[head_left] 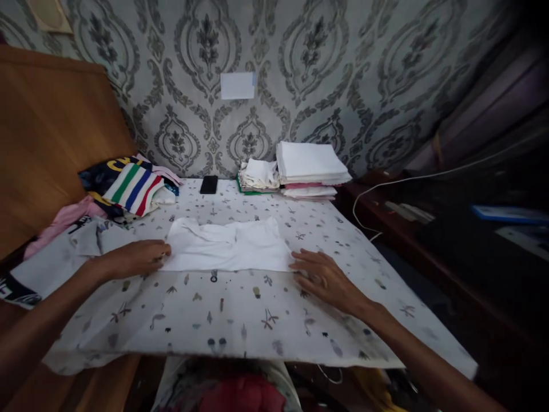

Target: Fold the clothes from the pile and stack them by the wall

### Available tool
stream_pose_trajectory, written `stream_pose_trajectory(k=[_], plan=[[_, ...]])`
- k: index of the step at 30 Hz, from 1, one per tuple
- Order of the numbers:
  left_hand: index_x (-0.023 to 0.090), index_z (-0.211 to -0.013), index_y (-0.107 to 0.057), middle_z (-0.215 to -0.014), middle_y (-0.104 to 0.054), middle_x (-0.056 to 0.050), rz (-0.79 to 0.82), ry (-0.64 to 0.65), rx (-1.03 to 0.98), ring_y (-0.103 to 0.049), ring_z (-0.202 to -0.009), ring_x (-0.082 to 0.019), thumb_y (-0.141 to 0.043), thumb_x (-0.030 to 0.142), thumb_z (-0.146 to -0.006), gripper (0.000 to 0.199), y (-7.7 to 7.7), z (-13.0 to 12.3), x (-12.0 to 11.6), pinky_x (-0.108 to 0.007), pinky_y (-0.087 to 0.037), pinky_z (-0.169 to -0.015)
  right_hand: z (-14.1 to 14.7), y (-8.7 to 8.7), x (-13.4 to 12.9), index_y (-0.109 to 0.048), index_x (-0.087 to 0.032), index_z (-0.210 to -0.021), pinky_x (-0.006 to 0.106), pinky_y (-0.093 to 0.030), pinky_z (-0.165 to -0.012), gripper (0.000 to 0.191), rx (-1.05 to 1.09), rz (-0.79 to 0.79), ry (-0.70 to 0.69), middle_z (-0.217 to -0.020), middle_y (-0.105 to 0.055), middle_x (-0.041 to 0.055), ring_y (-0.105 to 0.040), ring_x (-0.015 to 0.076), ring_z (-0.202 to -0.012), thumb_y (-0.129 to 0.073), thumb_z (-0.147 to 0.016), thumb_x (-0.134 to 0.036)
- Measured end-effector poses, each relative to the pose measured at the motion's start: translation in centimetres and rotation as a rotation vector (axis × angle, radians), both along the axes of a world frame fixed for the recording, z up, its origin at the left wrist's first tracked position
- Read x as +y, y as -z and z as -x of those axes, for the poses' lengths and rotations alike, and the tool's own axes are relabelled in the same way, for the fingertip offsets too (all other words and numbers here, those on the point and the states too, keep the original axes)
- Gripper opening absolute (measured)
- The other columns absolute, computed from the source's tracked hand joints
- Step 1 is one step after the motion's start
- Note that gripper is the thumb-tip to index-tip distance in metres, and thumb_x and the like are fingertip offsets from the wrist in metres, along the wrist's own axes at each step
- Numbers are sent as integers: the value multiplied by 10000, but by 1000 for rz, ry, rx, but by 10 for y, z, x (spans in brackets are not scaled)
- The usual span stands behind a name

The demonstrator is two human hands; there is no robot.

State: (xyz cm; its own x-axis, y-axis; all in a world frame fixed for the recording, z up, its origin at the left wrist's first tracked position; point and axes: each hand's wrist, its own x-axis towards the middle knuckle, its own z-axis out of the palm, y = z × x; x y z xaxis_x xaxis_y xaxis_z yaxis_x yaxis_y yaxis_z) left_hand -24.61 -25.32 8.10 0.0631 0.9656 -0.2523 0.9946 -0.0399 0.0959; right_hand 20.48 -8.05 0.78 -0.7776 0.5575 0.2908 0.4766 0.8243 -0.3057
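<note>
A white garment (pixel 227 246) lies folded into a wide, low strip on the patterned tabletop, with creases across its upper part; its exact kind does not show. My left hand (pixel 143 256) is at its left end, fingers bent closely around the edge, with a ring on one finger. At the opposite lower corner, my right hand (pixel 323 280) rests palm down, its fingers spread and the tips touching the cloth. A ring shows on this hand too.
Behind are a black phone (pixel 209 185), a small pile of folded clothes (pixel 258 174) and a taller white stack (pixel 313 164). Rumpled clothes (pixel 132 189) and a grey garment (pixel 64 257) lie left, beside a wooden panel (pixel 55 137). A white cable (pixel 398 182) hangs right.
</note>
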Motion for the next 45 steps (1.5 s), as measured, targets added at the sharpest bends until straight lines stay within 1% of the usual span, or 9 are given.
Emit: stream_pose_trajectory(k=[10,14,20,24,26,32,36,40,45], plan=[[225,-1312,-562,-1405,-540,-99,-204,87,-3,-477,-1294,-259,-318,133,-896,491,43,-27,86,-403,-409,-1050,102,8,54,-592,-174,-1317,467,-418,-1083,430,-20,71,59,-1403,-564,155,-496,300,-1319,-536,-909,-299],[220,-1243,-597,-1441,-507,-106,-208,92,61,-455,-1318,-284,-349,146,-894,435,51,-14,108,-418,-422,-1021,130,-7,69,-658,-147,-1116,371,-465,-906,291,-150,148,171,-1137,-666,144,-595,280,-1078,-586,-837,-193],[195,-927,-635,-1029,-672,-91,-221,53,-115,-618,-958,-253,-432,370,-889,271,50,12,120,-323,-463,-795,98,-44,25,-625,-181,-867,292,-418,-737,95,10,224,32,-886,-661,48,-576,180,-816,-532,-871,-157],[188,-896,-621,-888,-671,-55,-253,-52,-237,-618,-797,-226,-446,436,-840,309,55,24,122,-293,-438,-696,56,-71,-16,-678,-191,-916,241,-442,-656,144,-174,715,-396,-892,-679,16,-611,149,-797,-675,-848,-318],[192,-881,-613,-847,-663,-40,-254,-66,-253,-610,-774,-220,-441,461,-828,323,54,25,122,-283,-426,-671,50,-73,-22,-693,-197,-1005,243,-470,-675,244,-212,797,-440,-939,-693,25,-636,156,-838,-696,-845,-381],[203,-889,-615,-846,-659,-34,-234,-68,-181,-613,-795,-224,-442,435,-803,303,39,17,114,-287,-432,-697,86,-37,3,-666,-201,-1090,321,-474,-783,268,-283,118,-25,-1142,-659,103,-613,236,-1009,-582,-846,-129],[208,-888,-620,-956,-680,-64,-217,-52,-125,-620,-883,-246,-453,420,-781,290,33,17,108,-305,-454,-757,101,-21,12,-663,-184,-942,312,-457,-709,216,-426,-21,17,-1039,-687,119,-637,244,-924,-492,-859,-81],[200,-927,-622,-1012,-684,-69,-240,-80,-225,-616,-927,-249,-460,428,-747,332,30,31,114,-304,-464,-792,103,-21,36,-633,-195,-874,297,-468,-701,174,-184,90,149,-897,-717,75,-675,215,-803,-501,-834,-89],[203,-849,-565,-794,-603,-9,-356,-214,-263,-562,-771,-208,-479,478,-722,315,24,54,143,-274,-421,-661,136,-33,111,-547,-197,-841,271,-517,-543,91,473,649,325,-554,-575,-35,-651,167,-507,-513,-815,-116]])
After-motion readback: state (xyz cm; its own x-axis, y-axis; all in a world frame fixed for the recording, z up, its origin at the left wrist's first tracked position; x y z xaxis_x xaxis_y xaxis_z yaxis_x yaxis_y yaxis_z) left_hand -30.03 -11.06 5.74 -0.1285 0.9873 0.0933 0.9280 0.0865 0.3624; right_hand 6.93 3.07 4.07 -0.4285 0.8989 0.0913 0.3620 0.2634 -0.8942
